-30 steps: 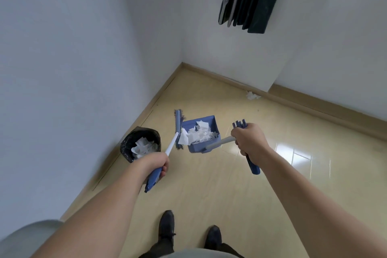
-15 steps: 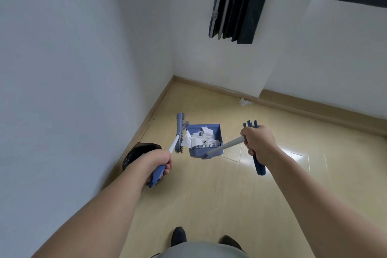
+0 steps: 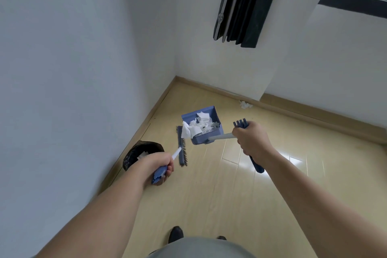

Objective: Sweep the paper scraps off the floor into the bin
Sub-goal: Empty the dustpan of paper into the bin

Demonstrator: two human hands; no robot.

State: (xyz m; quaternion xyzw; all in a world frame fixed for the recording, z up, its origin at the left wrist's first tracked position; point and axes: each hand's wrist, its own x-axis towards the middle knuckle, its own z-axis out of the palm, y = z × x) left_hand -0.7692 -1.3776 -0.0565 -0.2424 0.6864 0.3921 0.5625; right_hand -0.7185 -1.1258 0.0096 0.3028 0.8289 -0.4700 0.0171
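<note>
The left hand (image 3: pixel 156 164) is gripping the broom (image 3: pixel 181 148) handle, partly blocking the black bin (image 3: pixel 134 154) by the wall. The right hand (image 3: pixel 250 139) is clutching the dustpan (image 3: pixel 206 132), heaped with paper scraps (image 3: pixel 196 124). Farther off, one scrap (image 3: pixel 245 104) is lying against the baseboard (image 3: pixel 303 111) below a dark curtain (image 3: pixel 243 4). No writing is showing.

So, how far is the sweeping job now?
Done: the bin holds some paper. In hand: the right hand grips a dustpan loaded with scraps, not yet tipped; the left hand grips the broom. Left: one scrap lies by the baseboard.
</note>
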